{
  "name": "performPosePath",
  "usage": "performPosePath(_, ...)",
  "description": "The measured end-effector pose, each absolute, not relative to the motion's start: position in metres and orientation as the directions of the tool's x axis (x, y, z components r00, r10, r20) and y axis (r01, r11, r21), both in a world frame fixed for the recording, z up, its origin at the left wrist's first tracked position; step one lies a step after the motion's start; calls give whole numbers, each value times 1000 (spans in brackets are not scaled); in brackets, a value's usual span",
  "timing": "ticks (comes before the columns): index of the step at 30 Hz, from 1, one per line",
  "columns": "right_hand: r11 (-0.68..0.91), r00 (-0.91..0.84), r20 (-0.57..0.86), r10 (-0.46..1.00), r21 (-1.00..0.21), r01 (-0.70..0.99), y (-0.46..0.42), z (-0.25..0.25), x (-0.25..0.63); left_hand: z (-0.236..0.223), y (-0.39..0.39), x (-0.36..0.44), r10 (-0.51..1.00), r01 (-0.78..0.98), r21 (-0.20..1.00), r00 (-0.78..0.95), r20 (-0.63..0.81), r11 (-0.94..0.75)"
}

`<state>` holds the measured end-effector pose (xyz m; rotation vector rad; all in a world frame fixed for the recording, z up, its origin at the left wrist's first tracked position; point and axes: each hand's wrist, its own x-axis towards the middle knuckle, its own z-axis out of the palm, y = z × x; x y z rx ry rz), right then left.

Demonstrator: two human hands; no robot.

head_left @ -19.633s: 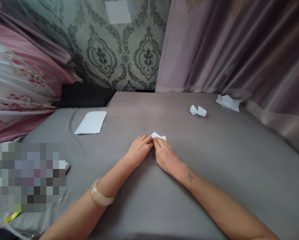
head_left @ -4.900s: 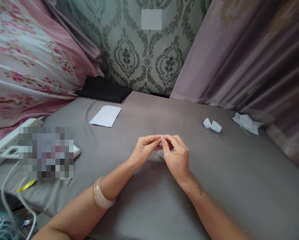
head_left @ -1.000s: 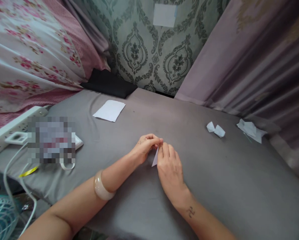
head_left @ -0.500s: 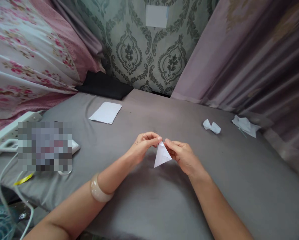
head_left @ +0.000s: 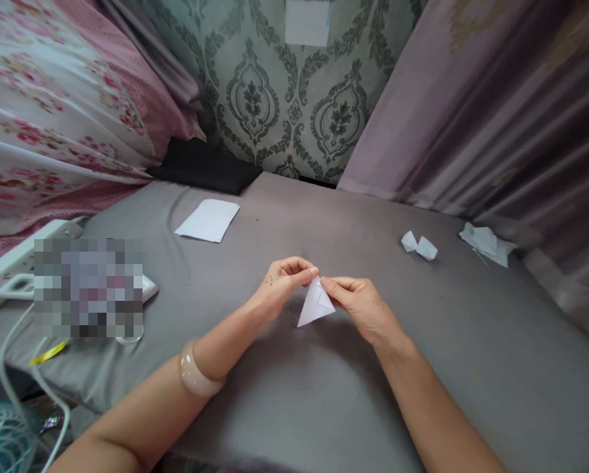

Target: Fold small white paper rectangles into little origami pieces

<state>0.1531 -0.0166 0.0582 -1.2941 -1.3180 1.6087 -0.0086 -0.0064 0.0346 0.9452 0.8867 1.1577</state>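
Observation:
A small white folded paper [head_left: 316, 306], shaped like a triangle, is held up between my two hands over the grey cloth. Thumb and fingers of my left hand [head_left: 288, 284] pinch its top corner. My right hand [head_left: 356, 299] grips its upper right edge between thumb and fingers. A crease and a small overlapping flap show on the face turned to me. The paper's lower left corner points down and free. The tips of several fingers are hidden behind the paper. A pale bangle [head_left: 198, 373] circles my left forearm.
A white paper stack [head_left: 208, 221] lies back left, with a black folded cloth [head_left: 205, 167] behind it. Two small folded paper pieces [head_left: 419, 245] and some crumpled paper [head_left: 486, 243] lie at right. A power strip [head_left: 23, 263] with cables sits at the left edge.
The folded paper has turned slightly, its lower corner swinging a little left, and the flap shows more clearly. My right fingers have shifted up towards the top corner. Both hands keep hold.

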Motion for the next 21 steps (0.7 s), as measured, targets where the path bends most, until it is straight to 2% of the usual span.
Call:
performPosePath(12,-144,-153,-181,972,-964,223,-16,55,146,29,-7,-2,984,-319,936,141,-109,149)
performPosePath(17,-139,-141,-171,975,-967,213,-11,45,148,20,-5,0,966,-295,929,195,-171,224)
performPosePath(21,-143,-172,-170,970,-977,161,-7,40,149,17,0,2,977,-279,945,172,-125,170)
